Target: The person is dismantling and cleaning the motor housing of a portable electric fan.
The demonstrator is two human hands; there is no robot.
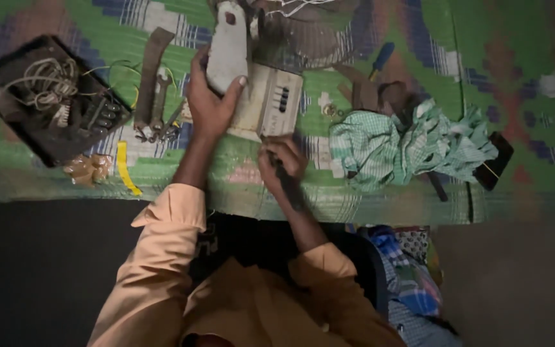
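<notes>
A woven mat point(380, 71) in green, with blue-and-white checked bands and reddish-brown patches, is seen underneath. At its centre a cream-white fan base point(252, 83) with dark buttons is shown. A green-and-white checked cloth point(406, 144) is seen at 3 o'clock, a black panel point(46, 96) with pale wires at 9 o'clock. A yellow strip point(124, 168) is seen below it. Peach sleeves point(162, 250) are worn.

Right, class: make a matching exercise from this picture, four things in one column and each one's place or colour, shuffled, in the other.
1. white fan base
2. checked cloth
3. black panel with wires
4. yellow strip

a. far left on the mat
b. gripped by the left hand
c. bunched up, right of the right hand
d. below the rusty spanners

Pairs: 1-b, 2-c, 3-a, 4-d
</notes>
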